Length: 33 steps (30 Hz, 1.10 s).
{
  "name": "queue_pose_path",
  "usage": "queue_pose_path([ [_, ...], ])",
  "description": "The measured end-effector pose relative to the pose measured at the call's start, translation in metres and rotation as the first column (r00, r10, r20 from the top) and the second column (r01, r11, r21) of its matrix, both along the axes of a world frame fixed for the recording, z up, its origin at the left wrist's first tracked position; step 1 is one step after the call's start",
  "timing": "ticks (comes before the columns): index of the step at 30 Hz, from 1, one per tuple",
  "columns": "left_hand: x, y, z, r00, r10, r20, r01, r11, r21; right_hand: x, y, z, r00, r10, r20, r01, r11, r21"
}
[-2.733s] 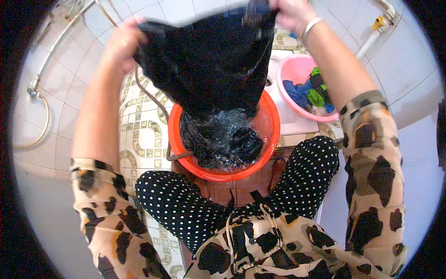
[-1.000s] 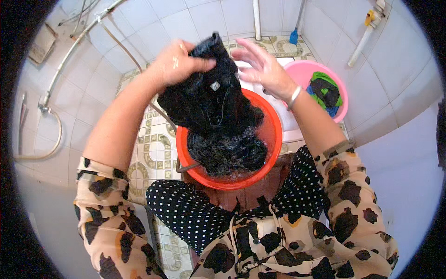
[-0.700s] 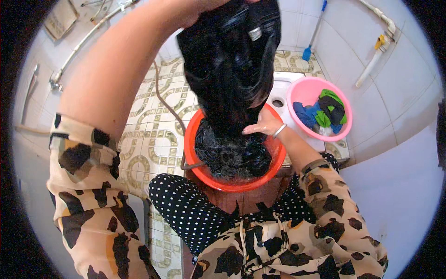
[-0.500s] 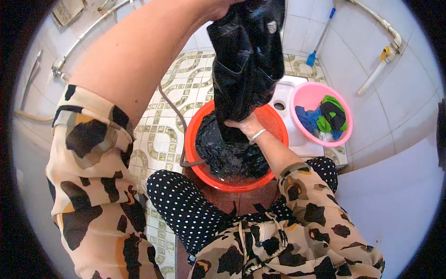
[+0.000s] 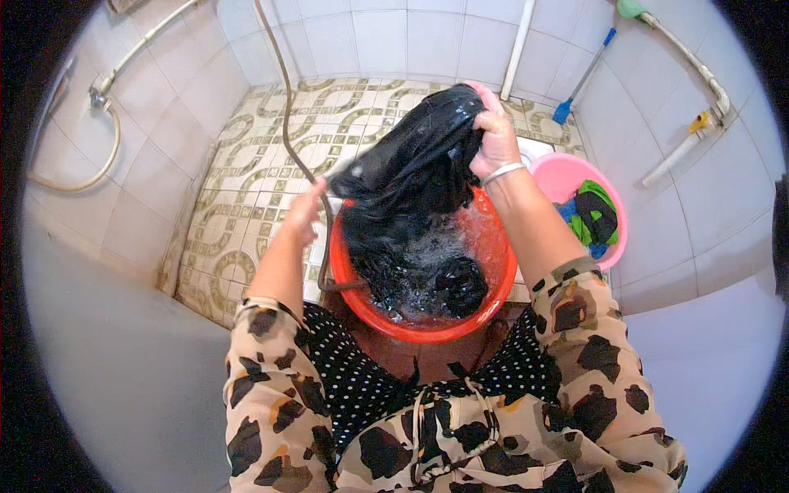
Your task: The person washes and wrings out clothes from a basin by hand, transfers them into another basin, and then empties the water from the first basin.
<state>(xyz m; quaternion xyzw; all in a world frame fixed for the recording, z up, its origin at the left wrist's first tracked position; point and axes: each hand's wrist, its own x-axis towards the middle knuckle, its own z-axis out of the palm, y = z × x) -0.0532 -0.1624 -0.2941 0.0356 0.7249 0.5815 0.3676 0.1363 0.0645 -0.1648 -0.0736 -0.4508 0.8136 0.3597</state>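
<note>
A wet black garment (image 5: pixel 419 152) is stretched above an orange-red basin (image 5: pixel 421 334). My right hand (image 5: pixel 496 140) grips its upper right end, fingers wrapped over the cloth. At the garment's left end is my left hand (image 5: pixel 304 215), smeared by motion; whether its fingers pinch the edge is unclear. More black cloth (image 5: pixel 427 287) lies soaking in the basin, in stirred, splashing water. A thin brown hose (image 5: pixel 289 123) runs down past my left hand, its lower end over the basin's left rim.
To the right stands a pink basin (image 5: pixel 618 251) with green, black and blue clothes. A blue brush with a long handle (image 5: pixel 563 111) leans in the far right corner. Wall pipes with a yellow-handled tap (image 5: pixel 699 123) are at right; another hose (image 5: pixel 115 148) hangs at left.
The black garment has come down from high up and now stretches sideways over the basin. My left hand has dropped to the left; my right hand has risen with the cloth.
</note>
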Motion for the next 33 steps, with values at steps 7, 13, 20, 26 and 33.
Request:
queue_pose_path([
  [7,0.122,0.035,0.051,0.596,-0.516,0.615,0.082,0.801,0.593,-0.002,0.006,-0.004,0.956,0.239,0.170,-0.287,0.884,0.370],
  [13,0.164,0.078,0.069,0.637,-0.598,0.487,-0.163,0.513,0.843,0.019,-0.019,-0.015,0.805,0.575,0.148,-0.579,0.707,0.406],
  [20,0.152,0.096,0.047,0.665,-0.604,0.439,-0.365,0.250,0.897,0.061,-0.051,-0.018,0.977,0.103,0.187,-0.212,0.571,0.793],
  [26,0.167,0.111,0.093,0.617,-0.397,0.680,-0.459,0.521,0.720,0.108,-0.047,-0.082,0.978,-0.177,-0.114,0.186,0.980,0.069],
  [33,0.175,0.100,0.085,0.308,-0.707,0.637,-0.620,0.358,0.698,0.094,-0.061,-0.150,0.952,0.295,-0.083,-0.239,0.546,-0.803],
])
